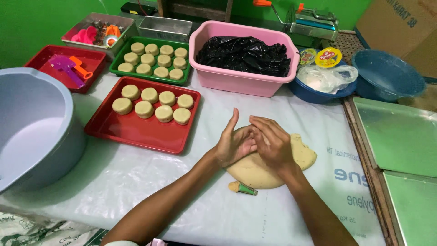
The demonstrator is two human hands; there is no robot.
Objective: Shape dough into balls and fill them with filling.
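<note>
Pressing together onto the top left of the flat dough slab (259,175), left hand (233,146) thumb up with fingers tucked under the right hand (272,145); cannot tell whether the grip is clamped on a pinch of dough or merely laid flat. Judging by this, kneading or gathering dough on the plastic-covered surface (136,187). Just below the slab, a small green cone (245,188); to its left, a red tray (136,134) of seven dough discs; beyond it, a pink tub (236,82) with black plastic.
</note>
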